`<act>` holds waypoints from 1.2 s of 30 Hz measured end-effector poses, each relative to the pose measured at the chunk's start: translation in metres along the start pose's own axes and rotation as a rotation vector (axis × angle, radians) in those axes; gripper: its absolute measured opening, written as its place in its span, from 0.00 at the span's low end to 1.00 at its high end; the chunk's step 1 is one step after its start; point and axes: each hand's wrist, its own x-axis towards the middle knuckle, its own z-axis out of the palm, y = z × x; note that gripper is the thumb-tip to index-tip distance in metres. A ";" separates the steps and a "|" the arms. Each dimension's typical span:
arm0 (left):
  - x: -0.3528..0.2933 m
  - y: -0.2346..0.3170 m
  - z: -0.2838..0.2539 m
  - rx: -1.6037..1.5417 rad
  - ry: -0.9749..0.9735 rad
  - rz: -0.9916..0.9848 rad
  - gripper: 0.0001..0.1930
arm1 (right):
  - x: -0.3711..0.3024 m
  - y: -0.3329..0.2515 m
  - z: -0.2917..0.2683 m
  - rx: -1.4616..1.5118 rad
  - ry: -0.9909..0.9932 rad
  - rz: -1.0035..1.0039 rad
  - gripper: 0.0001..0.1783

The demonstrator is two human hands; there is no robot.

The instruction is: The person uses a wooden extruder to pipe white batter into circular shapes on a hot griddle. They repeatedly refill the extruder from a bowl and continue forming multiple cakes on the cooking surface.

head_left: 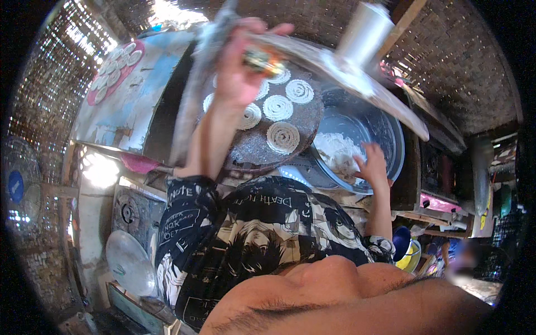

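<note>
My left hand (234,64) is raised over the round dark tray (245,153), its fingers wrapped round a long wooden press (399,111); motion smears its outline. A pale metal cylinder (365,36) stands up from the board of this press, and a small multicoloured patch (262,62) shows beside the hand. White spiral coils (278,108) lie spaced out on the tray. At the right, my right hand (375,164) reaches into a big grey basin (395,145) with its fingers apart. Just left of those fingers sits white dough (338,151); whether they touch it I cannot tell.
On a worn bluish table (131,120) at the left, a pink plate (103,86) carries more white coils. A fan (22,184) stands by the woven wall. A round pale lid (129,262) leans at lower left; blue and yellow containers (410,254) sit at lower right.
</note>
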 end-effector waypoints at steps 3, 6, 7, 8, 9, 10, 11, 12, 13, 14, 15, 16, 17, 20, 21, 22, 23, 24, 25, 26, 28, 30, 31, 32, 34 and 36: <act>-0.022 0.036 -0.025 -0.112 0.060 0.020 0.23 | -0.016 0.011 0.013 -0.315 -0.448 0.229 0.23; -0.045 0.061 -0.050 -0.185 0.225 0.102 0.25 | -0.025 0.032 0.019 -0.363 -0.455 0.155 0.20; -0.050 0.069 -0.057 -0.178 0.218 0.118 0.26 | -0.031 0.036 0.012 -0.356 -0.377 0.125 0.22; -0.056 0.078 -0.061 -0.161 0.215 0.142 0.26 | -0.034 0.040 0.003 -0.349 -0.297 0.082 0.24; -0.062 0.089 -0.062 -0.143 0.206 0.147 0.26 | -0.035 0.037 -0.012 -0.335 -0.294 0.086 0.23; -0.068 0.099 -0.061 -0.121 0.199 0.152 0.27 | -0.036 0.032 -0.037 -0.319 -0.292 0.085 0.22; -0.074 0.110 -0.057 -0.120 0.204 0.160 0.27 | -0.036 0.030 -0.058 -0.304 -0.294 0.075 0.21; -0.078 0.111 -0.061 -0.138 0.185 0.161 0.27 | -0.038 0.035 -0.064 -0.231 -0.214 0.062 0.21; -0.081 0.115 -0.056 -0.116 0.250 0.190 0.27 | -0.034 0.037 -0.069 -0.226 -0.208 0.036 0.17; -0.083 0.120 -0.051 -0.091 0.314 0.219 0.27 | -0.027 0.039 -0.071 -0.220 -0.201 0.008 0.15; -0.084 0.123 -0.055 -0.191 0.217 0.160 0.25 | -0.023 0.046 -0.066 -0.228 -0.223 0.001 0.13; -0.086 0.124 -0.055 -0.194 0.231 0.181 0.24 | -0.016 0.055 -0.055 -0.242 -0.241 -0.015 0.12; -0.086 0.127 -0.058 -0.135 0.287 0.209 0.24 | -0.011 0.062 -0.044 -0.255 -0.260 -0.032 0.11; -0.089 0.129 -0.063 -0.120 0.373 0.222 0.24 | 0.006 0.063 -0.023 -0.225 -0.325 -0.098 0.10; -0.094 0.138 -0.060 -0.107 0.380 0.246 0.24 | 0.016 0.059 -0.009 -0.226 -0.346 -0.157 0.11; -0.091 0.140 -0.058 -0.112 0.377 0.257 0.24 | 0.022 0.054 0.004 -0.230 -0.364 -0.192 0.11; -0.091 0.141 -0.055 -0.041 0.436 0.305 0.23 | 0.025 0.050 0.015 -0.233 -0.381 -0.228 0.11; -0.095 0.143 -0.054 -0.052 0.397 0.300 0.23 | 0.030 0.045 0.022 -0.213 -0.404 -0.251 0.12; -0.100 0.145 -0.054 -0.063 0.359 0.294 0.23 | 0.034 0.040 0.027 -0.193 -0.427 -0.274 0.12; -0.100 0.145 -0.054 -0.084 0.316 0.276 0.23 | 0.034 0.037 0.030 -0.171 -0.451 -0.282 0.13; -0.098 0.148 -0.055 -0.091 0.296 0.250 0.24 | 0.033 0.034 0.042 -0.091 -0.483 -0.219 0.14; -0.103 0.147 -0.052 -0.033 0.318 0.258 0.24 | 0.037 0.035 0.046 -0.003 -0.525 -0.160 0.15; -0.106 0.149 -0.055 0.060 0.357 0.302 0.25 | 0.040 0.034 0.046 0.048 -0.553 -0.129 0.16; -0.108 0.150 -0.059 0.029 0.337 0.285 0.26 | 0.041 0.035 0.046 0.100 -0.580 -0.097 0.17; -0.105 0.152 -0.059 -0.027 0.294 0.251 0.26 | 0.045 0.038 0.044 0.128 -0.564 -0.096 0.19; -0.104 0.150 -0.058 -0.086 0.227 0.223 0.26 | 0.048 0.044 0.038 0.168 -0.576 -0.083 0.20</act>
